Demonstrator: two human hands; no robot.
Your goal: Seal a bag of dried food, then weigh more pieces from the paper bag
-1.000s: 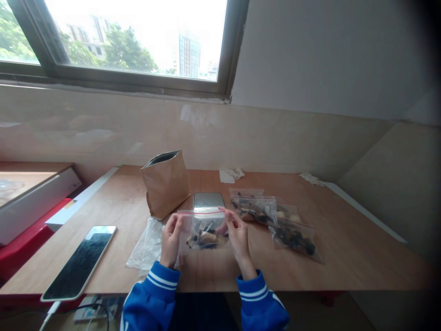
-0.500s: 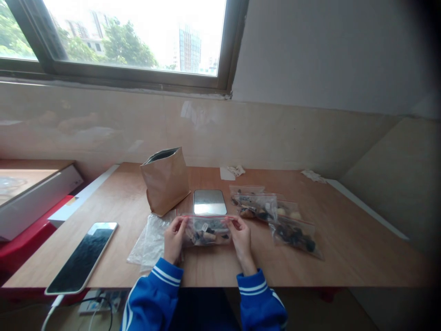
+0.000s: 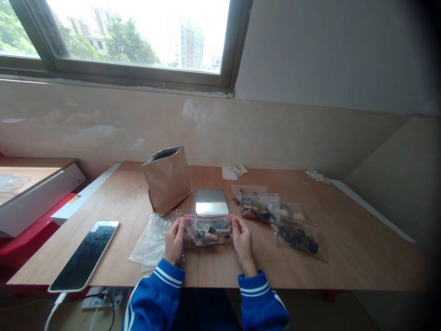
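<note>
Between my two hands is a clear zip bag with a red seal line along its top, holding mixed dark and tan pieces too small to name. My left hand pinches the bag's upper left corner, thumb on the near side. At the upper right corner my right hand grips it in the same way. Just behind the bag lies a flat scale with a silver top. Clear, flat plastic bags lie beside and partly under my left hand.
An open brown paper pouch stands back left. Several filled zip bags lie to the right. A phone with a charging cable is at the left front. Crumpled paper sits near the wall.
My right thumb and fingers have shifted at the bag's top right corner and now hold it upright there. The left hand keeps its corner. The view has shifted slightly.
</note>
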